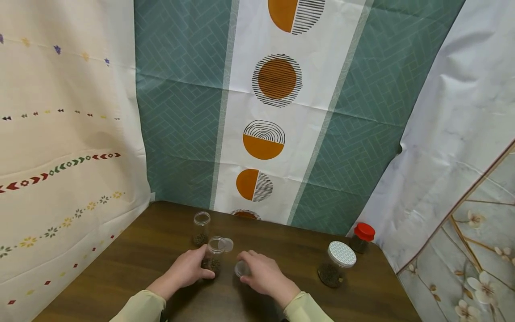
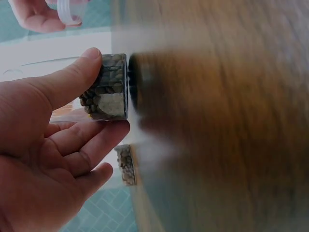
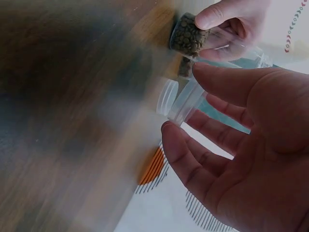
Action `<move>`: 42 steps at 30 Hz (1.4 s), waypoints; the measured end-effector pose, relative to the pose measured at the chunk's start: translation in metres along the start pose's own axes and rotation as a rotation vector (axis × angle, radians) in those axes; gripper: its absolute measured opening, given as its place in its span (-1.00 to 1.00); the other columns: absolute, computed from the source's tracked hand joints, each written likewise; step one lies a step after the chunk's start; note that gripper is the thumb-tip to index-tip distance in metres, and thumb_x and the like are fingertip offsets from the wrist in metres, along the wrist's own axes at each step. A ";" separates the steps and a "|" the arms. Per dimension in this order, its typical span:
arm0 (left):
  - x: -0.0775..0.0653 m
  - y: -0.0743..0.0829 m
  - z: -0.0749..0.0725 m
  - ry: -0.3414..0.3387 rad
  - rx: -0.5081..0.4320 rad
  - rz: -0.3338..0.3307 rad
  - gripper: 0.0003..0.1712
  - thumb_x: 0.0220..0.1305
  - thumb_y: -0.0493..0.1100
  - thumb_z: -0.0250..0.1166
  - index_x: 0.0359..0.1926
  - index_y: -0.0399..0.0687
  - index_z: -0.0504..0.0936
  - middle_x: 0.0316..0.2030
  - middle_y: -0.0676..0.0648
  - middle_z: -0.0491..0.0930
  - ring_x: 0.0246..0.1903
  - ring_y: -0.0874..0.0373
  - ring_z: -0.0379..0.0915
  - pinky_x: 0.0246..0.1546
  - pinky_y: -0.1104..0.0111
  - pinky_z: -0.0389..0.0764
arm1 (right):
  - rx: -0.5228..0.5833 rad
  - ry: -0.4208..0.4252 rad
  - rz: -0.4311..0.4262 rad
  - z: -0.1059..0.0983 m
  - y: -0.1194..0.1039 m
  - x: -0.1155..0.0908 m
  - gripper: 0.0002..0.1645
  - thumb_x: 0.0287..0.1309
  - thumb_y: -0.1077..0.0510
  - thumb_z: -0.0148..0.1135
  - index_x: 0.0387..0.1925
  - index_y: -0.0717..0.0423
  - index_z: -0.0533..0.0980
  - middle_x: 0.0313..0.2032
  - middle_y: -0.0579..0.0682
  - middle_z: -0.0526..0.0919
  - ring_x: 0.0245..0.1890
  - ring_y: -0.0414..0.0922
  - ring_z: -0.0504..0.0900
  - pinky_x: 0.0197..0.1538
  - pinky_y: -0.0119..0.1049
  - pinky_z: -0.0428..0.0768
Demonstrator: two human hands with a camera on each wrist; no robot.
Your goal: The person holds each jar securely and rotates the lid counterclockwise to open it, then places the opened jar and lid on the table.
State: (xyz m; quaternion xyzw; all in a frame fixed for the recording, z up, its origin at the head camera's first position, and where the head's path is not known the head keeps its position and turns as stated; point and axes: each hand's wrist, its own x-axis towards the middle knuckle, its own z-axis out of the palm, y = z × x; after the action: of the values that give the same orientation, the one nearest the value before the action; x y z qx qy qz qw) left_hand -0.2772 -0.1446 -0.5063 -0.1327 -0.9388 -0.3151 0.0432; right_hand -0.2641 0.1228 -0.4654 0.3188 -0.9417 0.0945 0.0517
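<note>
My left hand point(image 1: 191, 267) grips a clear jar point(image 2: 107, 92) low on its side, thumb on one face and fingers on the other. Small brown bean-like pieces fill the jar's lower part, and its mouth is uncovered. The jar stands upright, its base at the wooden table. Just to the right, my right hand point(image 1: 263, 272) holds a clear plastic lid point(image 3: 186, 104) between thumb and fingertips, low over the table. A second clear lid point(image 3: 166, 96) lies beyond it, seen beside the jar's rim in the head view.
Behind the held jar stands another uncovered clear jar point(image 1: 201, 230) with similar pieces. On the right are a jar with a patterned white lid point(image 1: 342, 254) and a smaller jar with a red cover point(image 1: 364, 231). Patterned cloths point(image 1: 181, 112) hang around the wooden table point(image 1: 281, 239).
</note>
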 end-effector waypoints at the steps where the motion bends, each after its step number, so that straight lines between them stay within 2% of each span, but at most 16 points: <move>1: 0.000 -0.001 0.000 -0.001 -0.002 -0.006 -0.38 0.06 -0.04 0.80 0.03 -0.02 0.64 -0.04 -0.03 0.80 -0.03 -0.14 0.74 0.03 -0.11 0.68 | -0.004 -0.004 -0.003 0.001 -0.001 0.002 -0.44 0.25 0.05 0.67 0.21 -0.09 0.62 0.06 -0.13 0.71 -0.04 -0.16 0.72 -0.07 -0.17 0.70; 7: 0.002 -0.010 -0.003 -0.012 -0.003 -0.029 -0.40 0.09 -0.03 0.78 0.05 -0.02 0.65 0.01 -0.07 0.79 0.02 -0.17 0.74 0.05 -0.14 0.68 | -0.022 -0.032 -0.010 0.004 -0.007 0.014 -0.49 0.24 0.04 0.68 0.15 -0.09 0.63 0.03 -0.16 0.71 -0.07 -0.16 0.72 -0.07 -0.19 0.69; 14: 0.006 -0.015 -0.009 -0.024 -0.022 -0.029 -0.34 0.13 -0.03 0.76 0.16 -0.06 0.65 0.07 -0.14 0.80 0.10 -0.22 0.72 0.12 -0.20 0.65 | -0.008 -0.036 -0.005 0.008 -0.015 0.028 -0.54 0.20 -0.05 0.72 -0.01 -0.14 0.61 -0.13 -0.21 0.67 -0.17 -0.25 0.70 -0.15 -0.24 0.67; 25: 0.009 -0.022 -0.012 -0.011 -0.020 -0.023 -0.29 0.10 -0.04 0.77 0.22 -0.02 0.64 0.05 -0.15 0.80 0.10 -0.23 0.72 0.11 -0.20 0.65 | -0.021 -0.053 0.037 0.025 -0.020 0.055 -0.57 0.17 -0.11 0.73 -0.11 -0.16 0.61 -0.19 -0.24 0.66 -0.22 -0.27 0.68 -0.16 -0.24 0.66; 33: 0.010 -0.025 -0.018 -0.009 -0.032 -0.027 -0.24 0.14 -0.05 0.76 0.31 -0.06 0.63 0.11 -0.18 0.79 0.13 -0.24 0.70 0.13 -0.22 0.64 | -0.043 -0.049 0.046 0.031 -0.021 0.060 -0.55 0.16 -0.13 0.74 -0.13 -0.16 0.60 -0.15 -0.23 0.69 -0.20 -0.24 0.71 -0.18 -0.24 0.66; 36: 0.011 -0.027 -0.019 -0.005 -0.035 -0.037 -0.26 0.14 -0.06 0.76 0.29 -0.06 0.63 0.10 -0.16 0.79 0.10 -0.22 0.71 0.11 -0.20 0.65 | -0.055 -0.046 0.043 0.033 -0.021 0.060 -0.53 0.13 -0.14 0.75 -0.14 -0.16 0.59 -0.13 -0.22 0.70 -0.19 -0.23 0.72 -0.18 -0.23 0.67; 42: 0.010 -0.032 -0.019 -0.006 -0.037 -0.047 -0.32 0.13 -0.07 0.76 0.22 -0.05 0.65 0.05 -0.12 0.79 0.06 -0.18 0.72 0.09 -0.18 0.66 | -0.038 -0.068 0.045 0.037 -0.023 0.063 -0.54 0.09 -0.14 0.78 -0.17 -0.18 0.62 -0.21 -0.27 0.66 -0.23 -0.25 0.69 -0.18 -0.24 0.66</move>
State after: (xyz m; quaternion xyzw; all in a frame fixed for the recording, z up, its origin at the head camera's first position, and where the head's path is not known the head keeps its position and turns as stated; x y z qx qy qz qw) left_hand -0.2960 -0.1787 -0.5083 -0.1125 -0.9358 -0.3327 0.0305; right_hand -0.3015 0.0601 -0.4885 0.2996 -0.9514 0.0670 0.0235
